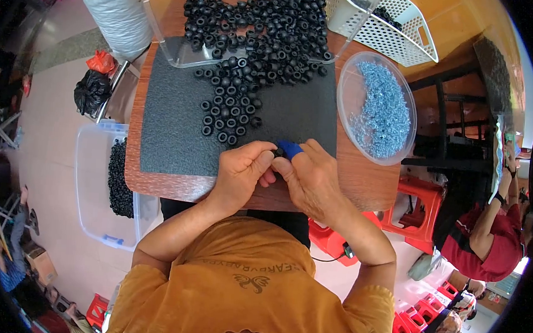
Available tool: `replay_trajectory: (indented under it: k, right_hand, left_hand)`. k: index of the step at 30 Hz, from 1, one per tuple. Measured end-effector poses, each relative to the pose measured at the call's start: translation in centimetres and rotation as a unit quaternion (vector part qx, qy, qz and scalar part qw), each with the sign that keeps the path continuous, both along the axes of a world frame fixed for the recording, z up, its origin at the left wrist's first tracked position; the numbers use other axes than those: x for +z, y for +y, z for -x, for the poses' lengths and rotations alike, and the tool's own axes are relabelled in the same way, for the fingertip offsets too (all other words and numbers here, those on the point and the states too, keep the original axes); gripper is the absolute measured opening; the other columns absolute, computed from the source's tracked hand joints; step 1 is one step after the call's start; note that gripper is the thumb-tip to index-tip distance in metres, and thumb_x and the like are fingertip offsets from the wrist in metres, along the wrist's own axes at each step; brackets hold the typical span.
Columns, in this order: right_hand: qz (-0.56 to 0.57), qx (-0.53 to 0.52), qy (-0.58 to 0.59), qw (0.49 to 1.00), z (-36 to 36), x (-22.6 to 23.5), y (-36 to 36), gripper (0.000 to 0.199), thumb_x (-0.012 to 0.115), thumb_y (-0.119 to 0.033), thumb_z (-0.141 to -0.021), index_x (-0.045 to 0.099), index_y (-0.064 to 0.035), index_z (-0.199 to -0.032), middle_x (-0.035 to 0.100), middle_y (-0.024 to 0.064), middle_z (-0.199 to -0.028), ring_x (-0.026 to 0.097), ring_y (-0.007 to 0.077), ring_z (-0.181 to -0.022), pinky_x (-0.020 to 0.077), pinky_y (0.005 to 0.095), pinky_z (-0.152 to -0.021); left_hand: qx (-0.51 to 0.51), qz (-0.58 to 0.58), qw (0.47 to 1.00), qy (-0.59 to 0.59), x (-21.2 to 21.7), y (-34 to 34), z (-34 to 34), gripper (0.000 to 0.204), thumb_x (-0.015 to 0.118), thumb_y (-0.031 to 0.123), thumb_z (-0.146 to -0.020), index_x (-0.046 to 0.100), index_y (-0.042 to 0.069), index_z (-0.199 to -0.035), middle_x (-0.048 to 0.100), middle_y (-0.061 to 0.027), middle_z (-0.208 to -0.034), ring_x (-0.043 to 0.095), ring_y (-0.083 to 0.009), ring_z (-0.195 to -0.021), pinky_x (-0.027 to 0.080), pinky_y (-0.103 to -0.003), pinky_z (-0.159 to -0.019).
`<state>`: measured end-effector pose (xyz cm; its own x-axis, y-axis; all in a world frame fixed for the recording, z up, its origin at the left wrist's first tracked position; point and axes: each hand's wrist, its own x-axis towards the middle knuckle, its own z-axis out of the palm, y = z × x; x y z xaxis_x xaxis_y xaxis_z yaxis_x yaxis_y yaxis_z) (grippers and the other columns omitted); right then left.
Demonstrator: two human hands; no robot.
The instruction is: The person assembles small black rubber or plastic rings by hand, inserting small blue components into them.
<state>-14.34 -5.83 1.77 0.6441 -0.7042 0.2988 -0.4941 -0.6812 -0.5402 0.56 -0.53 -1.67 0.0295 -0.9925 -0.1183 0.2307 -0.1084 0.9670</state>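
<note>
Just past the left hand (239, 167), hollow black rings (230, 101) cluster.

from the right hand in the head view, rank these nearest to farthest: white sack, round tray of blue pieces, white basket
1. Round tray of blue pieces: just ahead and to the right of the right hand.
2. White basket: past the tray, upper right.
3. White sack: upper left, farthest away.
</note>
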Motion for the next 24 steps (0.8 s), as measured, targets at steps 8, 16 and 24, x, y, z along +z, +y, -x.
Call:
replay_trajectory:
  k: [8, 16, 24]
  right_hand:
    - [-0.007, -0.055, -0.091, 0.994, -0.6, 0.9, -0.1, 0.013, 0.066, -0.007, -0.073, 0.055, -0.0013, -0.072, 0.051, 0.0113, -0.063, 0.047, 0.0305, -0.059, 0.0376, 0.0395, -0.05]
    - [-0.158, -0.068, -0.203, 0.964, -0.6, 0.1, 0.2, 0.013, 0.066, -0.001, -0.071, 0.06, -0.0022, -0.083, 0.055, 0.0087, -0.067, 0.051, 0.0273, -0.062, 0.04, 0.0354, -0.054]
    - [0.038, -0.054, -0.139, 0.988, -0.7, -0.2, -0.1, 0.015, 0.066, 0.0, -0.071, 0.061, -0.0006, -0.085, 0.056, 0.0103, -0.071, 0.051, 0.0275, -0.068, 0.0407, 0.0359, -0.056]
  left_hand:
    - [0.012, 0.025, 0.999, -0.025, 0.0, 0.1, 0.2, 0.015, 0.052, 0.008, -0.091, 0.06, -0.001, -0.101, 0.059, -0.0042, -0.076, 0.054, -0.007, -0.061, 0.047, -0.02, -0.053]
    - [0.031, 0.01, 0.999, -0.014, 0.3, 0.0, 0.6, 0.017, 0.053, 0.009, -0.091, 0.059, 0.0, -0.103, 0.06, -0.0037, -0.08, 0.054, -0.0069, -0.062, 0.046, -0.02, -0.053]
    - [0.046, 0.016, 0.999, 0.001, 0.2, 0.0, 0.8, 0.018, 0.053, 0.009, -0.091, 0.06, 0.0, -0.104, 0.059, -0.0036, -0.082, 0.053, -0.0065, -0.064, 0.046, -0.019, -0.054]
